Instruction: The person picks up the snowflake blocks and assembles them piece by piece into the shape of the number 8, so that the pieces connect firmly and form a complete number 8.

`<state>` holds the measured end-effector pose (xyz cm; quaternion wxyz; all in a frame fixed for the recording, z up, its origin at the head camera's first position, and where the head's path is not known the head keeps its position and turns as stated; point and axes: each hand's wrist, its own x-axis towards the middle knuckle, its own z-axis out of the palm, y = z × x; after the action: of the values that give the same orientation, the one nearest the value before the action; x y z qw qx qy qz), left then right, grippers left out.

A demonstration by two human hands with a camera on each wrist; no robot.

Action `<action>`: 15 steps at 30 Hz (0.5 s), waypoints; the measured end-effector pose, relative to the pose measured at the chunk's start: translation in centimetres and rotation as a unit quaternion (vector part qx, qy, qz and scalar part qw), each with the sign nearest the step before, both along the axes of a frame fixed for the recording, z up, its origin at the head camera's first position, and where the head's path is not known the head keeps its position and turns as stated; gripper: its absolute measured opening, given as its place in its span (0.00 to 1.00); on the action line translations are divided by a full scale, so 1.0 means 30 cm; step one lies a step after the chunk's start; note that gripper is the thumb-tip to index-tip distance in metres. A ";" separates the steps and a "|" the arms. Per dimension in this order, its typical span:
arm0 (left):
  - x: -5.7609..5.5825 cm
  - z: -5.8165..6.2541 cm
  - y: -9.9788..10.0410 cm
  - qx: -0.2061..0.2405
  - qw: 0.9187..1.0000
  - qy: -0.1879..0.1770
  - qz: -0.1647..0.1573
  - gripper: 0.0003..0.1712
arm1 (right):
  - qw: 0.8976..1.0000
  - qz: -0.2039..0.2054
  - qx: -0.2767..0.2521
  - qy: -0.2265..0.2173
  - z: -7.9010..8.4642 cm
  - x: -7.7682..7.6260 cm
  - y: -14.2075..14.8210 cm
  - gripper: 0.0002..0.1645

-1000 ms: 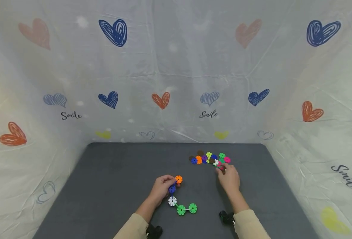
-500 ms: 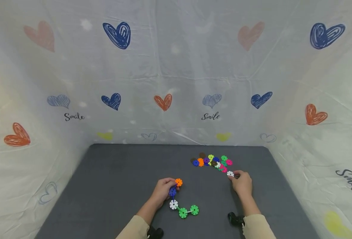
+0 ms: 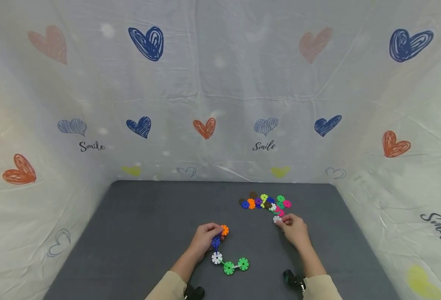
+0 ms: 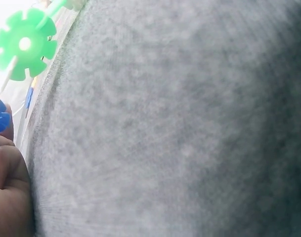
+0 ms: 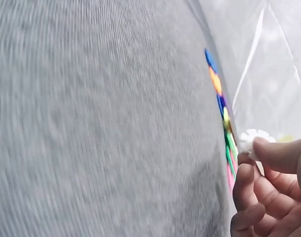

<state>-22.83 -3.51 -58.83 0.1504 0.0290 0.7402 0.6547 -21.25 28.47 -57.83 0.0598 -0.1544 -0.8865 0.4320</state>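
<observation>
Two hands are at work in the head view above a dark table (image 3: 160,212): the left hand (image 3: 204,241) has its fingers bent, pinching a chain of slotted snowflake discs near its upper end, while the right hand (image 3: 296,230) holds one loose white snowflake disc (image 3: 277,219) between thumb and fingertips. The chain runs from an orange disc (image 3: 225,230) and a blue disc (image 3: 215,242) down to a white link disc (image 3: 217,258), then bends towards two green discs (image 3: 229,268). Just beyond the right hand, a cluster of loose discs (image 3: 251,203) lies straight on the table — no box or tray shows around it. The step in hand appears to be bringing a new disc to the chain; the next move, I judge, calls for carrying it over and setting slot against slot, crosswise, with the chain held steady. From the left wrist, curled fingers sit beside blue plastic, and a green disc hangs higher up; the exact grip is cut off by the edge. From the right wrist, the thumb presses the white disc firmly — the other fingers loosely bent — with the cluster seen edge-on behind.
</observation>
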 end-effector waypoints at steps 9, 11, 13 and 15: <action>-0.013 -0.035 -0.003 0.004 1.000 0.000 -0.005 0.17 | 0.995 0.061 -0.060 0.052 0.031 -0.004 -0.129 0.11; -0.019 -0.045 -0.007 0.009 1.000 -0.004 -0.007 0.18 | 0.993 0.076 -0.062 0.067 0.034 -0.006 -0.163 0.09; -0.020 -0.050 -0.011 0.004 1.000 -0.006 -0.008 0.19 | 0.991 0.090 -0.066 0.076 0.033 -0.007 -0.195 0.08; -0.019 -0.053 -0.014 -0.003 1.000 -0.005 -0.008 0.19 | 0.989 0.102 -0.068 0.080 0.030 -0.006 -0.225 0.07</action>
<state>-23.41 -3.93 -60.43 0.1596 0.0310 0.7414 0.6511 -21.42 21.72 -56.92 0.0760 -0.0319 -0.8583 0.5064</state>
